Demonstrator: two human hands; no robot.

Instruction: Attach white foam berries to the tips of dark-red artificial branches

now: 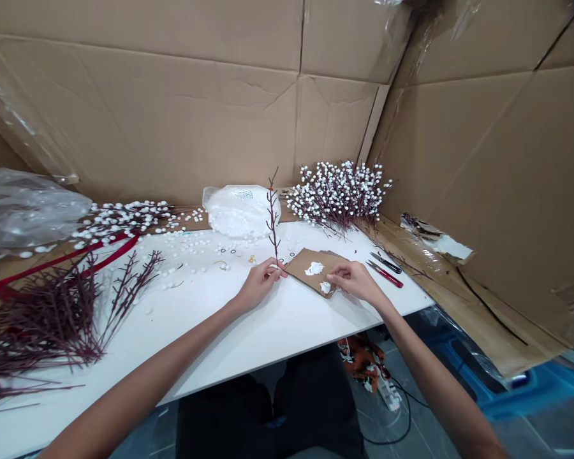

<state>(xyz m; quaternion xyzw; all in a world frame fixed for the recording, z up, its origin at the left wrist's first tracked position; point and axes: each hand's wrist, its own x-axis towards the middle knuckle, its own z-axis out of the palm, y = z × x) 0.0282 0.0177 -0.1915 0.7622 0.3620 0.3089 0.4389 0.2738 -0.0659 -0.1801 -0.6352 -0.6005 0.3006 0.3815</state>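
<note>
A dark brown branched twig (pixel 272 217) stands nearly upright, its lower end pinched in my left hand (pixel 261 284). My right hand (pixel 356 280) is closed, fingertips together over the right side of a cardboard piece (pixel 299 271); what they hold, if anything, is too small to make out. On that cardboard lie two dabs of a white paste, a larger dab (pixel 314 268) and a smaller dab (pixel 325 287) close to my right fingertips. Loose white balls (pixel 172 245) are scattered over the white table (pixel 210 344) to the left of the twig.
Bare twigs (pixel 67 312) are heaped at left with a red ribbon (pixel 115 255). Finished-looking white-balled twigs (pixel 339 191) stand bunched at back right; more twigs (pixel 124 220) lie back left. A white plastic bag (pixel 242 207) sits between. Red-handled (pixel 387 275) and black-handled cutters (pixel 387 262) lie right.
</note>
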